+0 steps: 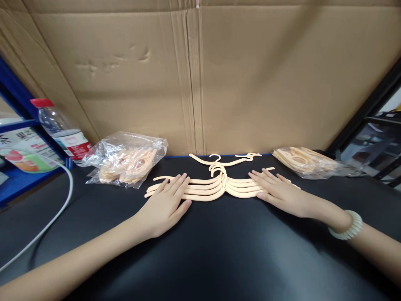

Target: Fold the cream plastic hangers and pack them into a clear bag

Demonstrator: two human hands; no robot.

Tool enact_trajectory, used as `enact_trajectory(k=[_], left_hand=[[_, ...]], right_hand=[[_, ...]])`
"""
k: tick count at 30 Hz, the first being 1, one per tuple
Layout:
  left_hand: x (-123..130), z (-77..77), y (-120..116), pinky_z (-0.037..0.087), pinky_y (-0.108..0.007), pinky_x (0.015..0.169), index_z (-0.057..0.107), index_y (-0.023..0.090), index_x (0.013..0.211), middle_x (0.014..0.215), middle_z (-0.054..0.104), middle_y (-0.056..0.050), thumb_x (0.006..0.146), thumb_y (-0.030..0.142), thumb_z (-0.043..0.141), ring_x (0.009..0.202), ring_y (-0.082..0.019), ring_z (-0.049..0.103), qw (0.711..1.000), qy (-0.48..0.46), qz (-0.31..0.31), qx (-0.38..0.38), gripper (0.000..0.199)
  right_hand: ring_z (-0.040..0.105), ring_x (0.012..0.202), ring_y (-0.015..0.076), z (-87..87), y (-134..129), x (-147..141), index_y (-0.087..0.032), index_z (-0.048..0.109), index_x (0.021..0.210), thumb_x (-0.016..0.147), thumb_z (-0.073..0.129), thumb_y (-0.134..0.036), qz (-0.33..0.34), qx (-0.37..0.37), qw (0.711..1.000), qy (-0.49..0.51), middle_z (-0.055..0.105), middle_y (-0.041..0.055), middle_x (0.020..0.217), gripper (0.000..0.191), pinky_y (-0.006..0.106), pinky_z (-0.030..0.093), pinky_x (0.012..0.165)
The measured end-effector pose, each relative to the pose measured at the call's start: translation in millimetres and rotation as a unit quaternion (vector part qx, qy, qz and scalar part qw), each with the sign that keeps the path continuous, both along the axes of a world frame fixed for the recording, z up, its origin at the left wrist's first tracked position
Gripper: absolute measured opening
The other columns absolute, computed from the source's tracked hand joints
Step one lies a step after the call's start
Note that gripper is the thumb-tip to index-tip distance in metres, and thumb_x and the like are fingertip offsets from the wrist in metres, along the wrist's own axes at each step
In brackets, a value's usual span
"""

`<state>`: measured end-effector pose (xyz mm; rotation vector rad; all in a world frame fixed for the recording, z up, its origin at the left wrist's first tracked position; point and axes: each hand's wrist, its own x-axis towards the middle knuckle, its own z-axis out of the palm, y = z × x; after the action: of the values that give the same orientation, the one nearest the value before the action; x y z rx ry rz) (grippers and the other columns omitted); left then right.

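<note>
Several cream-coloured hangers (205, 192) lie overlapped in a row on the black table, their hooks bunched at the middle. Flat across their left arms rests my left hand (167, 205), fingers stretched out and thumb apart. My right hand (278, 192) lies the same way over the right arms, palm down with fingers spread; it covers part of them. Just behind the row is another hanger (203, 161) with its hook upward. A small cream hanger piece (249, 156) touches or overlaps its right end; I cannot tell which.
A clear bag of hangers (125, 161) sits at the left, another bag of hangers (303, 161) at the right. A red-capped bottle (64, 129) leans by a blue shelf (19, 186). A white cable (59, 211) curves over the table (219, 255). Cardboard (250, 75) walls the back.
</note>
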<state>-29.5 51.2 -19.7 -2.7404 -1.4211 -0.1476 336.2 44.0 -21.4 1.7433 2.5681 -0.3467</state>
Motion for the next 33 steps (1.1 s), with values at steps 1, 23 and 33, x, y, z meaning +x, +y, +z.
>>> enact_trajectory(k=[1,23,33], left_hand=[[0,0.1,2,0.025,-0.053,0.115,0.029,0.008,0.149,0.156,0.026,-0.014,0.1,0.043,0.026,0.144,-0.029,0.024,1.0,0.004,-0.003,-0.002,0.06],[17,13.2,-28,0.048,-0.036,0.102,0.058,0.022,0.126,0.128,0.062,-0.008,0.093,0.01,0.04,0.119,-0.022,0.057,0.947,-0.103,-0.303,-0.018,0.04],[18,12.6,-30,0.05,-0.038,0.099,0.058,0.02,0.127,0.128,0.063,-0.009,0.095,0.012,0.04,0.117,-0.023,0.059,0.95,-0.075,-0.304,0.021,0.038]], right_hand=[[-0.001,0.145,0.0306,-0.5,0,0,-0.024,0.008,0.155,0.095,0.013,-0.066,-0.001,0.0,1.0,0.0,0.009,0.0012,0.159,0.073,0.059,0.006,0.116],[0.055,0.12,0.0303,9.7,24,26,-0.015,0.062,0.122,0.094,0.043,-0.041,0.013,0.2,0.972,0.126,0.063,0.014,0.125,0.043,0.048,0.045,0.101],[0.058,0.117,0.0281,14.7,21,26,-0.017,0.065,0.11,0.094,0.041,-0.033,0.009,0.256,0.954,0.158,0.064,0.0127,0.122,0.033,0.047,0.045,0.101]])
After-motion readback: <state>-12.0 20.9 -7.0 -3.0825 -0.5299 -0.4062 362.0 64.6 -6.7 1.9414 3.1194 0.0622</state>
